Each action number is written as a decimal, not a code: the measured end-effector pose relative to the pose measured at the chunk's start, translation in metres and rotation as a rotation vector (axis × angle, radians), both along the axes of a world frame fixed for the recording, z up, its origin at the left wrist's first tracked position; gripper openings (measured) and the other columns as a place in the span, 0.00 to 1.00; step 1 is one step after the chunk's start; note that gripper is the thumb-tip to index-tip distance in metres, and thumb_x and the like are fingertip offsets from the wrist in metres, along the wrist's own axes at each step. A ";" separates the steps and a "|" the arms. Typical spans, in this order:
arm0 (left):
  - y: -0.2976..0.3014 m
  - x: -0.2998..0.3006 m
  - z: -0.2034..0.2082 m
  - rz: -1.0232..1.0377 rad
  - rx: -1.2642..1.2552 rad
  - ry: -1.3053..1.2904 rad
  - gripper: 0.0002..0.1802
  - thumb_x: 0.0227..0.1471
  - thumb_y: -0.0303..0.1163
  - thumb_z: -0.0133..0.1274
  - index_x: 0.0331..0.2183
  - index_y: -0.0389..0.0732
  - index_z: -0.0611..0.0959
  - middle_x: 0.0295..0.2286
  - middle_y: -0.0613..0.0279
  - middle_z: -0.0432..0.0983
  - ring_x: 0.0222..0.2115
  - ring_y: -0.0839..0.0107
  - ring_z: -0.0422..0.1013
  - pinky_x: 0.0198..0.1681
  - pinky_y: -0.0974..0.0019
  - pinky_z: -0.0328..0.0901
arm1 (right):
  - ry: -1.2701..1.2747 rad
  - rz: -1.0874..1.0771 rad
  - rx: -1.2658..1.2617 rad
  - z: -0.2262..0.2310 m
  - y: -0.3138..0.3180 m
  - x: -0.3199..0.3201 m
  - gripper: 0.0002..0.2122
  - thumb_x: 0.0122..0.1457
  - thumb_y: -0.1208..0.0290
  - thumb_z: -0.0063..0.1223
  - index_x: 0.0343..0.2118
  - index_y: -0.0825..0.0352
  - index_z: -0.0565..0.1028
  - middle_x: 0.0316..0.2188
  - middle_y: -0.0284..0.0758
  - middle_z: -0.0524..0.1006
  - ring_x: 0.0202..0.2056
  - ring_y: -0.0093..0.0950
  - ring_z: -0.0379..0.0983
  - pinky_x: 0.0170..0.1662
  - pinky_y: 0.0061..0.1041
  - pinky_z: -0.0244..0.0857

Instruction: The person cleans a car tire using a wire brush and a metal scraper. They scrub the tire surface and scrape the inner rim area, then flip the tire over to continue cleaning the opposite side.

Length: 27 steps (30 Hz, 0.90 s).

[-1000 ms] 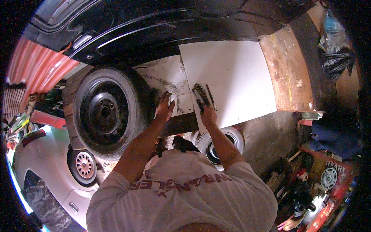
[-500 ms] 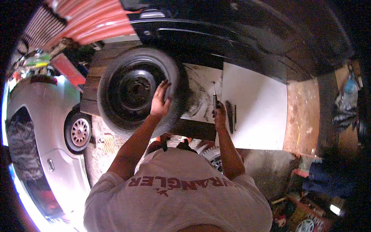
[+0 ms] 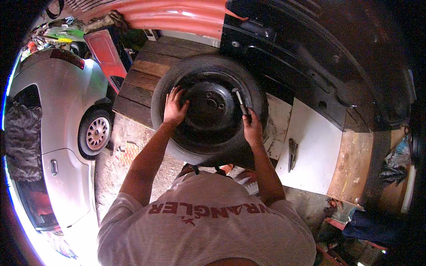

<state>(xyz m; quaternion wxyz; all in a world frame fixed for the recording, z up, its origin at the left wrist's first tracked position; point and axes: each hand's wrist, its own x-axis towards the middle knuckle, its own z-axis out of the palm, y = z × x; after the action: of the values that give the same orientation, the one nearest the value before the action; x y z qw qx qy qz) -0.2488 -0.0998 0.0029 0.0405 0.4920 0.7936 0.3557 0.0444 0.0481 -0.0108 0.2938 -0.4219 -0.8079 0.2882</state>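
Note:
A black car wheel, a tyre on a dark steel rim, lies flat on the wooden bench in front of me. My left hand rests on its left side, near where the rim meets the tyre, with the fingers spread. Over the right side of the wheel, my right hand is closed around a slim hand tool with a dark handle, a thin metal shaft and a small pale head. That head points away from me, above the rim; whether it touches the wheel I cannot tell.
Dark planks form the bench on the left. To the right, a white board carries dark slender tools. Behind stands a dark car body panel beside red corrugated sheeting. A silver car is parked at left.
My right hand has brought the tool leftward from over the white board to above the wheel. My left hand has gone from the rim's right side to its left. The view has turned left.

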 end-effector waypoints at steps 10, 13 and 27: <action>-0.005 -0.078 -0.029 0.071 -0.286 0.183 0.40 0.52 0.52 0.48 0.61 0.50 0.54 0.63 0.55 0.42 0.64 0.56 0.36 0.63 0.42 0.31 | -0.541 -0.083 0.039 0.002 -0.039 -0.070 0.17 0.60 0.67 0.48 0.52 0.60 0.69 0.38 0.47 0.76 0.38 0.44 0.74 0.40 0.38 0.68; -0.004 -0.078 -0.028 0.059 -0.239 0.134 0.40 0.52 0.54 0.47 0.62 0.52 0.54 0.63 0.56 0.41 0.64 0.57 0.36 0.63 0.43 0.31 | -0.476 -0.064 -0.018 -0.008 -0.039 -0.091 0.16 0.59 0.66 0.49 0.50 0.63 0.70 0.40 0.46 0.75 0.39 0.44 0.74 0.40 0.38 0.69; -0.008 -0.087 -0.027 0.031 -0.106 0.054 0.37 0.53 0.52 0.47 0.60 0.52 0.58 0.63 0.57 0.43 0.64 0.56 0.37 0.63 0.43 0.32 | -0.350 0.023 -0.006 0.011 -0.018 -0.112 0.16 0.56 0.71 0.51 0.48 0.65 0.72 0.37 0.47 0.76 0.38 0.46 0.73 0.42 0.38 0.68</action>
<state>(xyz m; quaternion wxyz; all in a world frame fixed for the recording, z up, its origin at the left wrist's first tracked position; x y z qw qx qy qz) -0.3355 -0.1080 -0.0241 0.0395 0.4865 0.8195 0.3002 -0.0675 0.0297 0.0000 0.1441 -0.4574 -0.8506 0.2159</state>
